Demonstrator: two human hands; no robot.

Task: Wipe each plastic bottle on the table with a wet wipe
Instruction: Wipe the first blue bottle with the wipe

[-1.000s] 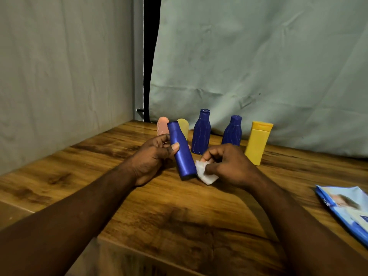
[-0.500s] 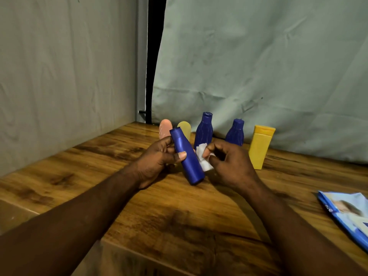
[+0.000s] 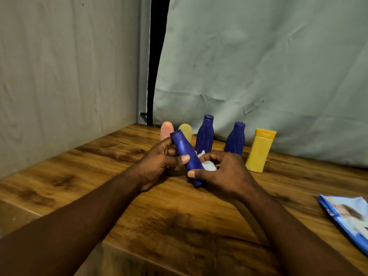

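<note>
Now the wooden surface (image 3: 179,226) carries a blue wipes pack (image 3: 346,218) at its right edge. In front of the back row, the left hand (image 3: 159,164) grips the tilted blue bottle (image 3: 186,154) near its cap. The right hand (image 3: 225,174) holds its lower end and presses a white wet wipe (image 3: 209,167) against it. Behind stand a yellow bottle (image 3: 258,152), a taller dark blue bottle (image 3: 205,134), a shorter dark blue bottle (image 3: 236,139), a pink bottle (image 3: 166,129) and a pale yellow bottle (image 3: 186,129).

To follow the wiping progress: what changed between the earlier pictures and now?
The right hand carried the wet wipe from the bottom end of the held blue bottle up its side, and its thumb now lies across the bottle's front. The left hand kept holding the upper part. The standing bottles and the wipes pack stayed in place.
</note>
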